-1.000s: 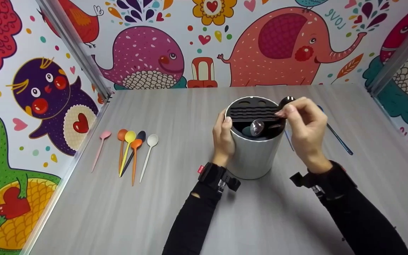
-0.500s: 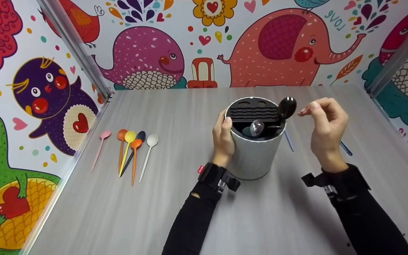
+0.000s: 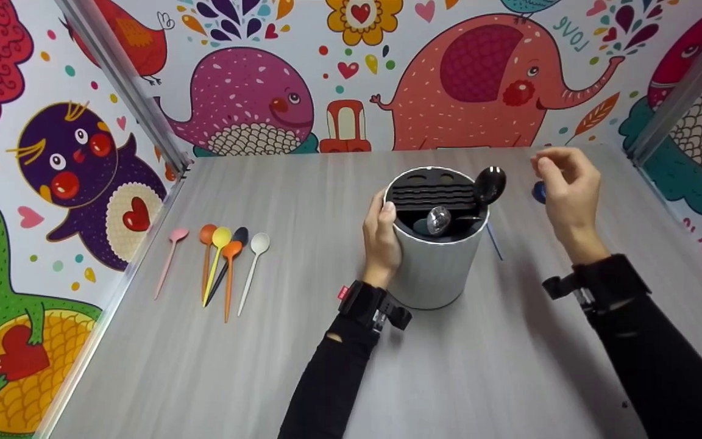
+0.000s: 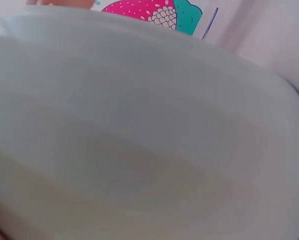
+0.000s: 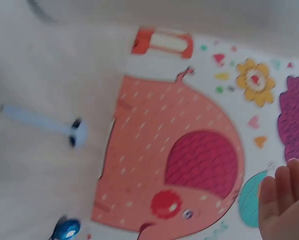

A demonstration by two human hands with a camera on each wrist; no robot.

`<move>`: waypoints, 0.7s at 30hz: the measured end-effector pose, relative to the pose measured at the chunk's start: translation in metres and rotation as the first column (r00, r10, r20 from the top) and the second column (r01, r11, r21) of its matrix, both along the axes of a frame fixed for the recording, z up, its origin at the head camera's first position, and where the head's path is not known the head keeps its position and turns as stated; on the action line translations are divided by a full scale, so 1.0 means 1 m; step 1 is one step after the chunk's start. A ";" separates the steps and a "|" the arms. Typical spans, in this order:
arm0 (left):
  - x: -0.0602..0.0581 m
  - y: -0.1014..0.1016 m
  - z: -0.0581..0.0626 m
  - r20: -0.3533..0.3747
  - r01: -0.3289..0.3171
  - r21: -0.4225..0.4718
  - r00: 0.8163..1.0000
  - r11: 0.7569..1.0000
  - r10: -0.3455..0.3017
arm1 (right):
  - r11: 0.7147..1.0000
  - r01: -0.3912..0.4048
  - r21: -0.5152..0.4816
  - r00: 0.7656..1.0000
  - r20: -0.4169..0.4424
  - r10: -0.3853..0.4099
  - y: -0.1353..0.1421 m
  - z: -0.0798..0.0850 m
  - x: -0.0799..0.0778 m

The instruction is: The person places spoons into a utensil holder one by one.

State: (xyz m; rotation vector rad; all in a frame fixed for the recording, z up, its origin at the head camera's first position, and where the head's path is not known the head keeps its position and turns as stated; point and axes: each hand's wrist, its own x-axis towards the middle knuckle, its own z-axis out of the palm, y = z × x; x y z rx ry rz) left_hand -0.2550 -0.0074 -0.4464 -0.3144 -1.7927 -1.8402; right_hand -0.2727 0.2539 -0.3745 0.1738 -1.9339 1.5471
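My left hand (image 3: 381, 241) grips the left side of a grey cylindrical utensil holder (image 3: 433, 274), thumb near the rim. This holder's wall (image 4: 149, 130) fills most of the left wrist view. In its black slotted insert (image 3: 433, 194) stand a shiny dark spoon (image 3: 490, 185) and a silver spoon (image 3: 439, 219), bowls up. My right hand (image 3: 573, 195) is raised to the right of the holder, holding nothing, fingers loosely bent. A blue spoon (image 3: 538, 192) lies by it, its handle hidden behind the hand; its bowl (image 5: 67, 229) shows low in the right wrist view.
A thin blue handle (image 3: 495, 242) juts out from behind the holder; the right wrist view shows a pale spoon (image 5: 78, 132) on the table. On the left lie a pink spoon (image 3: 177, 234), a white spoon (image 3: 259, 244) and several overlapping coloured spoons (image 3: 221, 238). Printed walls edge the table.
My right hand has left the dark spoon and moved right, then farther back to beside the blue spoon. The dark spoon stays in the holder. My left hand keeps its grip.
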 end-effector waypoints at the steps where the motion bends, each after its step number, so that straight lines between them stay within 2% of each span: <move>1: 0.000 0.000 0.000 -0.001 0.000 -0.002 1.000 1.000 0.000 | 1.000 0.016 0.027 0.999 0.048 -0.017 0.004 -0.001 -0.003; 6: 0.001 -0.001 -0.002 -0.010 -0.001 -0.004 1.000 1.000 0.001 | 0.990 0.022 0.142 0.967 0.250 -0.058 0.024 -0.008 -0.021; 10: 0.002 -0.001 -0.003 -0.004 -0.003 -0.008 1.000 1.000 0.003 | 0.975 -0.004 0.220 0.930 0.359 -0.077 0.040 -0.019 -0.034; 15: 0.003 0.000 -0.003 0.002 -0.004 -0.020 1.000 1.000 0.004 | 0.956 -0.035 0.293 0.898 0.429 -0.098 0.053 -0.033 -0.043; 21: 0.001 -0.002 -0.002 -0.011 0.001 -0.012 1.000 1.000 -0.001 | 0.941 -0.078 0.328 0.883 0.461 -0.087 0.063 -0.047 -0.056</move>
